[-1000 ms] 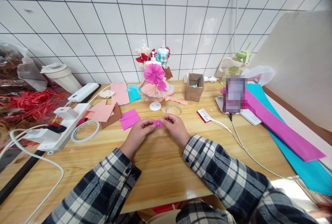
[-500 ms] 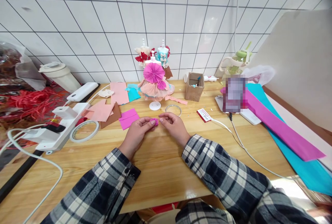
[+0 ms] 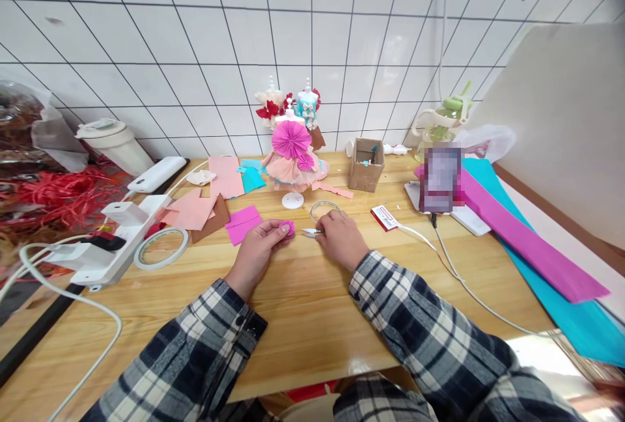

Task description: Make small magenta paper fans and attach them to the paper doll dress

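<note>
The left hand (image 3: 258, 246) pinches a small magenta pleated paper rosette (image 3: 288, 227); the right hand (image 3: 338, 238) grips small snips (image 3: 309, 232).

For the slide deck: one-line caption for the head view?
Left hand pinches a pink paper rosette; right hand holds small snips.

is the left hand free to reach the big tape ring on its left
Probably not freely: the left hand pinches a small pink paper rosette. The tape ring lies flat on bare wood with nothing between them, so the path looks open once the rosette is put down.
</note>
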Action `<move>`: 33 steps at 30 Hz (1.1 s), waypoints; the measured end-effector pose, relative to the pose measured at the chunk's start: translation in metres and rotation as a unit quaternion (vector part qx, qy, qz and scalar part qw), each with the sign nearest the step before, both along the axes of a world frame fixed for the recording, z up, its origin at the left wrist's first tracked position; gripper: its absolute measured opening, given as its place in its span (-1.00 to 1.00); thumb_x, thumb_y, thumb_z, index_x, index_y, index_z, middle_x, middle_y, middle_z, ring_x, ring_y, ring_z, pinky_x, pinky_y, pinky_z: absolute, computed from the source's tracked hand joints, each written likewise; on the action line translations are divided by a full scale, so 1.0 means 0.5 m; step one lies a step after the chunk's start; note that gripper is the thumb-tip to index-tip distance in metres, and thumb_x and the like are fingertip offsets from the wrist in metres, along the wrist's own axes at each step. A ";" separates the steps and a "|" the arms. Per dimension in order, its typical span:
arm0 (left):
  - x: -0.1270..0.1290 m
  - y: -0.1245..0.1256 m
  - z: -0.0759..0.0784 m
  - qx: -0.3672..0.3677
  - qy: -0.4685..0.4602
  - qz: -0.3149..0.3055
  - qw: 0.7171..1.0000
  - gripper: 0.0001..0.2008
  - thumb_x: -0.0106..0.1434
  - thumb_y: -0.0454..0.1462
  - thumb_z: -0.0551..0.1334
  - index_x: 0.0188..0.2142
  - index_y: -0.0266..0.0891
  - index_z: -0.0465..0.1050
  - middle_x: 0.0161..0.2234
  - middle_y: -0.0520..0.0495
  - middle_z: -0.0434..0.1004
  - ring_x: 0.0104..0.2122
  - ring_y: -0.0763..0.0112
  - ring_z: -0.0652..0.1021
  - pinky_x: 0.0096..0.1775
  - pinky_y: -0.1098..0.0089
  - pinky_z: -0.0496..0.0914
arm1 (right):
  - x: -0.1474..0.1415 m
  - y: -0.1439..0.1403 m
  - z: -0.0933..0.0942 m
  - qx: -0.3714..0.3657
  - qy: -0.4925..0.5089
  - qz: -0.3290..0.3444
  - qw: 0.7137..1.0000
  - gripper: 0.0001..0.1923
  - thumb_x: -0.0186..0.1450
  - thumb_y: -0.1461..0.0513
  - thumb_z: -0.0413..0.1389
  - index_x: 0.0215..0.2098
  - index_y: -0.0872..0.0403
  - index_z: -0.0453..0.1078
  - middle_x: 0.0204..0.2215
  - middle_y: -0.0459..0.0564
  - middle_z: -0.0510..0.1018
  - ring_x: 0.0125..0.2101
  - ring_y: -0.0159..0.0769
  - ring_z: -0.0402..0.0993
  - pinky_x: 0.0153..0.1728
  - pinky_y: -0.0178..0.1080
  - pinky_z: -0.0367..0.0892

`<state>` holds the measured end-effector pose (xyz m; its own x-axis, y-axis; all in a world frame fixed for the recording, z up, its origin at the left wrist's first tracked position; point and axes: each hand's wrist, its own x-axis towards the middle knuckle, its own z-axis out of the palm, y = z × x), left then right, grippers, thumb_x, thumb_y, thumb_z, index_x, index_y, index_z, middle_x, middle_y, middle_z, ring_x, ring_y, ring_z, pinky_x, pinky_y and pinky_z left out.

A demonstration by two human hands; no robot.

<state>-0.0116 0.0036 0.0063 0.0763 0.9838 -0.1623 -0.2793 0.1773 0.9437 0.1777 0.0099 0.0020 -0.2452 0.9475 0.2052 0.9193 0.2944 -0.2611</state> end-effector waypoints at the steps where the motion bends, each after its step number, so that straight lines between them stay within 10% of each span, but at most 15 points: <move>1: -0.001 0.000 0.000 -0.001 0.000 0.001 1.000 -0.70 -0.04 -0.21 0.42 -0.33 -0.31 0.50 -0.36 -0.06 0.56 -0.33 0.43 0.53 -0.21 0.41 0.40 | 0.000 -0.002 0.003 0.009 -0.002 -0.005 1.000 -0.84 0.21 0.16 0.13 -0.27 0.06 0.40 -0.18 0.07 0.40 -0.10 -0.14 0.24 -0.12 -0.15 0.17; 7: -0.005 0.002 -0.002 -0.010 -0.008 0.001 1.000 -0.71 -0.02 -0.21 0.41 -0.32 -0.30 0.49 -0.35 -0.03 0.55 -0.33 0.45 0.53 -0.20 0.42 0.41 | -0.009 -0.010 0.021 -0.002 0.020 0.014 1.000 -0.90 0.28 0.27 -0.03 -0.27 0.11 0.29 -0.34 0.09 0.44 -0.27 -0.19 0.33 -0.23 -0.21 0.17; 16: -0.007 -0.001 -0.005 -0.040 -0.086 -0.012 0.995 -0.79 0.02 -0.29 0.39 -0.32 -0.29 0.49 -0.36 -0.02 0.56 -0.33 0.46 0.56 -0.23 0.45 0.43 | -0.055 -0.033 0.005 -0.093 0.383 0.036 0.918 -0.79 0.39 0.09 -0.20 -0.24 0.03 0.14 -0.56 -0.14 0.33 -0.53 -0.32 0.29 -0.46 -0.29 0.16; 33: -0.005 -0.003 -0.006 -0.027 -0.087 -0.035 0.995 -0.84 0.06 -0.30 0.36 -0.33 -0.29 0.49 -0.35 -0.02 0.54 -0.33 0.47 0.54 -0.22 0.45 0.42 | -0.064 -0.035 -0.006 -0.109 0.375 0.074 0.918 -0.73 0.39 0.07 -0.17 -0.25 0.04 0.24 -0.49 -0.10 0.39 -0.46 -0.34 0.32 -0.38 -0.29 0.21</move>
<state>-0.0139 0.0023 0.0033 0.1755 0.9654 -0.1926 -0.4233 0.2507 0.8706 0.1455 -0.0075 -0.0012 -0.2410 0.9539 0.1789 0.4113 0.2674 -0.8714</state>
